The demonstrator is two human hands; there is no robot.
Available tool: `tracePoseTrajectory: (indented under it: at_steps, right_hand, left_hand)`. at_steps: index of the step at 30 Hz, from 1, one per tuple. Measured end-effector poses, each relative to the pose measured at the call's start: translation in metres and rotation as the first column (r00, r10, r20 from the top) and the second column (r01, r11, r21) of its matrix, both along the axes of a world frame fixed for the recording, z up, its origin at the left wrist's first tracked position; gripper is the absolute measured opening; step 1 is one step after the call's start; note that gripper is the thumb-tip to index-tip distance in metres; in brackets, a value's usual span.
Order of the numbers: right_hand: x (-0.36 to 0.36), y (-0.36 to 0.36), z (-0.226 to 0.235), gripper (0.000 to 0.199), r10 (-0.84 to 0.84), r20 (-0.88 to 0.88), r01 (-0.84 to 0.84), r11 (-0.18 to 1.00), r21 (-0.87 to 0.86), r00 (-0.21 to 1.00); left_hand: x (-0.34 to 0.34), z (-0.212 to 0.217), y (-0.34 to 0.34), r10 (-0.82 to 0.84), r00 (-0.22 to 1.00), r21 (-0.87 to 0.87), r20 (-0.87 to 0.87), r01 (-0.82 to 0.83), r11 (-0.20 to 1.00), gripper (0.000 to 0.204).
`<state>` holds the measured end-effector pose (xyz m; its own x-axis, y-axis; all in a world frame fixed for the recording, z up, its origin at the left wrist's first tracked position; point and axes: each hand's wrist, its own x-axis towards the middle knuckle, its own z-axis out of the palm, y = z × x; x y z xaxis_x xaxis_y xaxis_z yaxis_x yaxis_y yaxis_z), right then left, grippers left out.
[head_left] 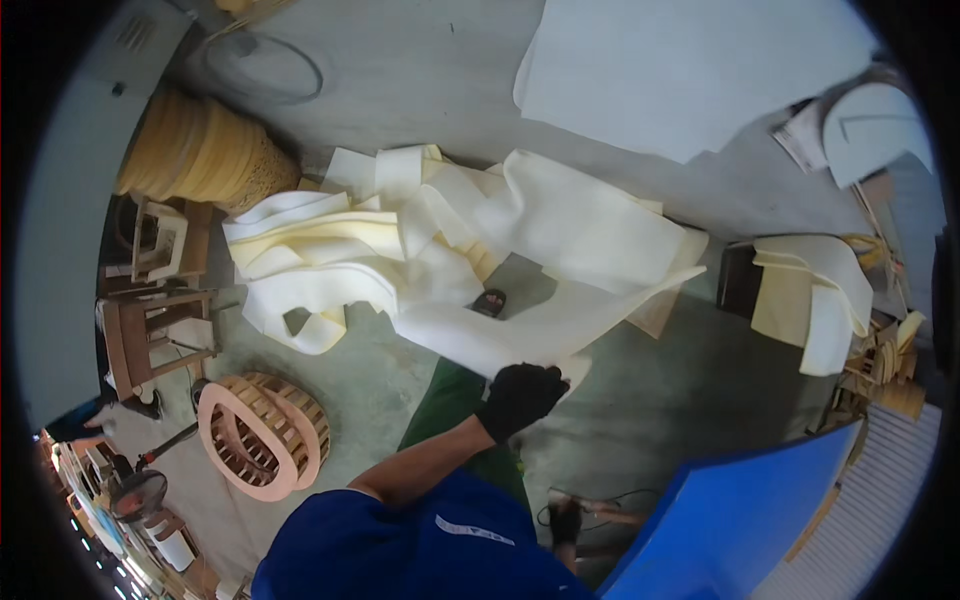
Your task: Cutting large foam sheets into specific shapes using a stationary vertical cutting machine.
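Left hand: black-gloved (522,402), its fingers curled in and pinching the near edge of the foam sheet (560,325).
Right hand: also black-gloved (566,518), low beside the body, next to a tool (612,513) with a thin dark cord; whether its fingers are spread or pressed together, I cannot tell.
Shirt: blue (400,545), filling the lower edge.
Trouser leg: green (435,405), partly behind the left forearm.
Foam sheet: large, off-white, bent upward, reaching from the left hand toward the foam pile (320,250).
Shoe: dark (490,303), showing in a gap in the foam.
Blue panel: slanting (740,510), to the right of the right hand.
Wooden frame: oval and slatted (265,435), on the floor to the left.
Fan: dark and round (138,495), farther left.
Foam pile: folded white and yellowish pieces, beyond the left hand.
Stool: brown (155,340), left of the pile.
Draped foam: pale layers (815,290), well off to the right.
Yellow stack: rounded layers (205,150), behind the stool.
White sheet: broad and flat (690,70), at the far side.
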<state>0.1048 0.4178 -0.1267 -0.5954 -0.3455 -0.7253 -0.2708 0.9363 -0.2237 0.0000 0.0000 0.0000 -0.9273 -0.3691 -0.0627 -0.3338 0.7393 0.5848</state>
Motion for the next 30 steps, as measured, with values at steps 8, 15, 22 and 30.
tracePoseTrajectory:
  at_steps: [8, 15, 22, 30]
  right_hand:
    - [-0.041, -0.172, 0.099, 0.088, 0.191, -0.447, -0.346, 0.891, -0.295, 0.874]
    - [0.074, -0.214, 0.079, 0.039, 0.565, -0.139, -0.519, 0.596, -0.612, 0.813]
    - [0.229, -0.252, 0.206, 0.023, 0.969, -0.216, -0.847, -0.015, -0.531, 0.118]
    - [0.295, -0.233, 0.281, 0.013, 0.964, -0.261, -0.888, -0.158, -0.433, -0.044]
  left_hand:
    - [0.166, 0.137, 0.019, 0.211, 0.922, -0.078, -0.326, -0.248, 0.966, 0.013]
    - [0.462, 0.097, 0.014, 0.669, 0.709, -0.256, -0.224, -0.705, 0.661, 0.028]
    - [0.736, 0.071, 0.158, 0.97, 0.181, -0.184, 0.163, -0.96, 0.21, 0.027]
    - [0.771, 0.062, 0.199, 0.956, 0.218, 0.215, 0.199, -0.961, 0.174, 0.079]
